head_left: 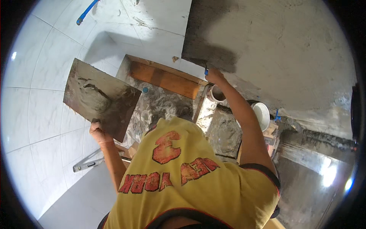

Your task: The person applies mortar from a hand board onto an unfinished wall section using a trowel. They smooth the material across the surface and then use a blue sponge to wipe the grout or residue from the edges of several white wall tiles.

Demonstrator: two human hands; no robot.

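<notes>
At the left, my left hand (98, 133) grips the lower edge of a square mortar board (124, 107), which carries a heap of wet grey mortar (93, 97) on its face. Near the upper middle, my right hand (216, 76) is closed on a blue-handled tool (206, 71), whose dark blade is at the lower left corner of the dark, freshly coated patch (198, 51) on the grey plastered wall (282, 49). Just below that corner runs a wooden formwork box (164, 78) with crumpled, mortar-smeared material inside it.
White tiled wall (44, 114) lines the left. A bucket (217, 92) and a white bucket (261, 116) stand right of centre. A metal level (89, 163) lies at the lower left. A blue hose (87, 13) is at the top, blue fittings (277, 116) at the right.
</notes>
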